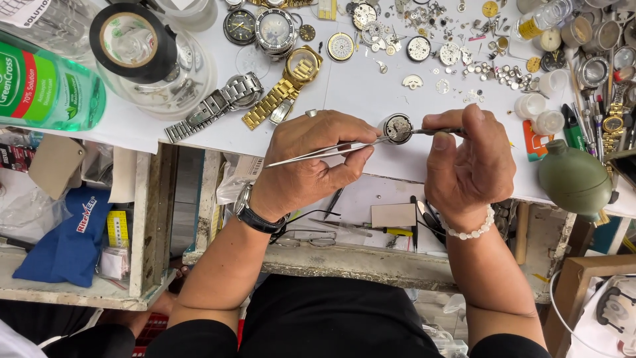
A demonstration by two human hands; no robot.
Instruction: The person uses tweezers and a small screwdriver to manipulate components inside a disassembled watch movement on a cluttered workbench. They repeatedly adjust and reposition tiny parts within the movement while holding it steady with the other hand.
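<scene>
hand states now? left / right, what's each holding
Left hand: closed on steel tweezers, tips at the open watch movement.
Right hand: closed on a thin dark tool, its tip at the same movement.

Tiny scattered watch parts (490, 66) too small to tell

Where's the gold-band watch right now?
In the head view, the gold-band watch lies on the white bench top, up and left of the left hand, beside the steel-bracelet watch.
</scene>
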